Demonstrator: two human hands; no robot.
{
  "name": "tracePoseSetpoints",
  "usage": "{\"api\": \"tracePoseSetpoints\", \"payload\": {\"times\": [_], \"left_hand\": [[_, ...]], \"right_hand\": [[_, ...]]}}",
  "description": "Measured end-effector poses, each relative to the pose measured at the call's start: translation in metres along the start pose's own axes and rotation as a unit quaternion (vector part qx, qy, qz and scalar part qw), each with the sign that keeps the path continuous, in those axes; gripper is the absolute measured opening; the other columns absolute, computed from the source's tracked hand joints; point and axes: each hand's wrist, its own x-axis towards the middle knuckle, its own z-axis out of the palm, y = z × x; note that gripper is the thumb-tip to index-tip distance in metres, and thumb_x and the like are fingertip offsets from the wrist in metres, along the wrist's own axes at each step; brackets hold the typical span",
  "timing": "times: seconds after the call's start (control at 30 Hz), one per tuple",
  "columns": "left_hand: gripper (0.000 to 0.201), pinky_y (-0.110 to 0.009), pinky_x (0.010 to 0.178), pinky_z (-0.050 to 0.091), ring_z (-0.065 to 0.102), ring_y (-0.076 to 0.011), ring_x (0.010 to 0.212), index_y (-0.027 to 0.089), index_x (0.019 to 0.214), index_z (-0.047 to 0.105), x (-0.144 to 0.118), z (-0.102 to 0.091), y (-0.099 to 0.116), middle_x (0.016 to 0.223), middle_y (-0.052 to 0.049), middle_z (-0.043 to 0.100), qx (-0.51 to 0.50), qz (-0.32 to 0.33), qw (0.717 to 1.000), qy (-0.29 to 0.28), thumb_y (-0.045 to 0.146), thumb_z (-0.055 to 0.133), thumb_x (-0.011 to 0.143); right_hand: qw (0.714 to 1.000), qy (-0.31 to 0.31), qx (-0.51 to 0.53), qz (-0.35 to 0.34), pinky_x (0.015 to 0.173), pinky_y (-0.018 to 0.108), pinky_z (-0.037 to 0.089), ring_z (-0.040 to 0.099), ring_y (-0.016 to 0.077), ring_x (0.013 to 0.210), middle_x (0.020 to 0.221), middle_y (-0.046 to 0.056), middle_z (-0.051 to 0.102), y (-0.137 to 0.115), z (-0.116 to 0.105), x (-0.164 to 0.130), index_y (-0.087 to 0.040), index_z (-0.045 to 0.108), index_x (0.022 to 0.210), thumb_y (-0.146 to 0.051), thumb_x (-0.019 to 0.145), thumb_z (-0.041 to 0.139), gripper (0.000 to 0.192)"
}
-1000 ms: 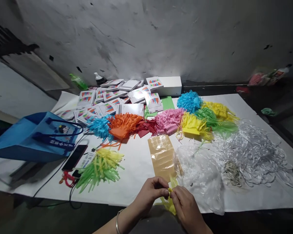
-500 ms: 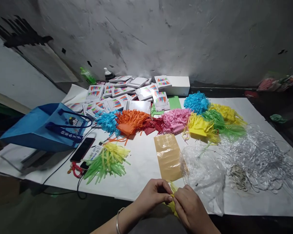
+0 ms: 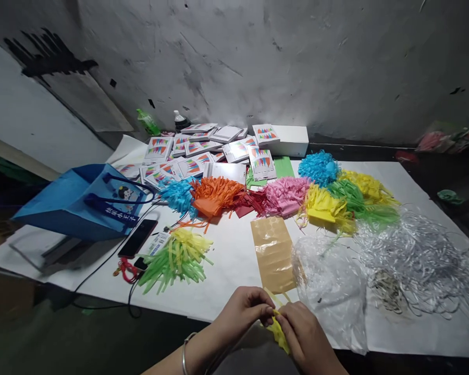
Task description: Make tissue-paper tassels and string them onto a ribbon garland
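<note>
My left hand (image 3: pixel 247 313) and my right hand (image 3: pixel 305 333) meet at the table's front edge. Both pinch a yellow tissue paper tassel (image 3: pixel 278 333) between them, its strips hanging below and poking up behind the fingers. A silver bangle is on my left wrist. Just beyond my hands lies a tan sheet of round stickers (image 3: pixel 272 255), and to its right a crumpled clear plastic bag (image 3: pixel 328 291). Off to the left rests a bunch of green and yellow tassels (image 3: pixel 177 258).
Bundles of orange (image 3: pixel 214 195), pink (image 3: pixel 285 195), blue and yellow fringed paper run across the middle. Flat printed packs (image 3: pixel 191 166) pile up behind them. Silvery white cord (image 3: pixel 422 260) spreads at right. A blue bag (image 3: pixel 74 203), phone (image 3: pixel 138 238) and cables sit left.
The view has shifted slightly, so the table's things appear a little further right. My hands stay together on the yellow tassel, with more of its strips showing behind and below them.
</note>
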Motion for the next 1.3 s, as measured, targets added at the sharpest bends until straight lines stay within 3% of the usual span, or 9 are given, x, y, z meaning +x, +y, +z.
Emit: {"api": "tracePoseSetpoints", "payload": {"times": [0.23,0.5,0.63,0.77,0.9,0.97,1.03,1.13,1.3], "left_hand": [[0.025,-0.021,0.056,0.043,0.056,-0.0125,0.058,0.016,0.076,0.065,-0.007,-0.017,0.000,0.070,-0.003,0.061,0.213,0.113,0.968,0.064,0.038,0.059,0.086],[0.039,-0.022,0.048,0.044,0.051,-0.0121,0.053,0.016,0.080,0.059,-0.003,-0.038,-0.023,0.066,0.000,0.054,0.051,0.103,0.989,0.088,0.055,0.061,0.081],[0.034,-0.021,0.051,0.044,0.053,-0.0120,0.053,0.016,0.072,0.063,-0.003,-0.049,-0.023,0.067,-0.001,0.058,0.124,0.126,0.977,0.121,0.049,0.062,0.082],[0.028,-0.023,0.052,0.047,0.057,-0.0147,0.056,0.019,0.077,0.067,-0.005,-0.097,-0.020,0.071,-0.003,0.062,0.204,0.149,0.948,0.194,0.044,0.057,0.085],[0.029,-0.033,0.067,0.053,0.064,-0.0231,0.071,0.022,0.087,0.070,-0.006,-0.205,-0.001,0.082,-0.007,0.069,0.366,0.175,0.857,0.318,0.045,0.055,0.078],[0.033,-0.043,0.081,0.052,0.063,-0.0293,0.086,0.020,0.093,0.070,0.004,-0.252,0.014,0.092,-0.011,0.068,0.474,0.178,0.759,0.409,0.043,0.049,0.080],[0.038,-0.051,0.090,0.047,0.060,-0.0336,0.099,0.016,0.104,0.067,0.032,-0.271,0.027,0.106,-0.016,0.065,0.548,0.197,0.668,0.463,0.041,0.046,0.084],[0.039,-0.047,0.092,0.046,0.058,-0.0313,0.104,0.013,0.115,0.061,0.106,-0.235,0.030,0.111,-0.018,0.063,0.588,0.297,0.658,0.365,0.038,0.048,0.088],[0.041,-0.045,0.098,0.043,0.050,-0.0295,0.119,0.018,0.129,0.052,0.248,-0.110,0.018,0.129,-0.016,0.055,0.654,0.346,0.661,0.125,0.025,0.051,0.089]], "right_hand": [[0.994,0.041,-0.080,-0.066,0.065,0.029,0.040,0.053,0.0164,0.063,0.067,-0.001,0.057,0.000,0.018,0.016,-0.023,0.049,0.076,-0.017,0.096,0.040,0.022],[1.000,0.014,-0.016,-0.008,0.066,0.026,0.041,0.058,0.0173,0.073,0.078,0.000,0.064,0.006,0.051,0.032,-0.024,0.053,0.086,-0.028,0.095,0.046,0.013],[0.999,0.015,-0.021,-0.033,0.066,0.027,0.042,0.058,0.0162,0.067,0.070,0.000,0.062,0.000,0.071,0.057,-0.023,0.053,0.078,-0.026,0.098,0.036,0.026],[0.999,0.018,-0.014,-0.046,0.079,0.033,0.049,0.064,0.0193,0.080,0.085,0.003,0.069,0.012,0.085,0.068,-0.024,0.060,0.097,-0.030,0.096,0.044,0.018],[0.998,0.055,0.004,0.022,0.094,0.035,0.050,0.063,0.0237,0.108,0.118,0.009,0.068,0.055,0.097,0.047,-0.025,0.050,0.132,-0.034,0.093,0.052,0.040],[0.994,0.070,0.030,0.078,0.091,0.032,0.051,0.065,0.0224,0.104,0.112,0.009,0.070,0.078,0.105,0.030,-0.025,0.056,0.126,-0.034,0.093,0.051,0.034],[0.988,0.070,0.052,0.124,0.085,0.028,0.053,0.068,0.0206,0.094,0.102,0.007,0.072,0.097,0.113,0.016,-0.025,0.061,0.119,-0.033,0.092,0.051,0.030],[0.984,0.044,0.060,0.163,0.077,0.022,0.053,0.069,0.0175,0.082,0.090,0.004,0.073,0.113,0.123,0.005,-0.025,0.063,0.113,-0.025,0.088,0.055,0.026],[0.988,-0.022,0.011,0.156,0.075,0.021,0.052,0.070,0.0189,0.081,0.088,0.002,0.074,0.120,0.124,0.005,-0.026,0.065,0.107,-0.012,0.077,0.060,0.033]]}}
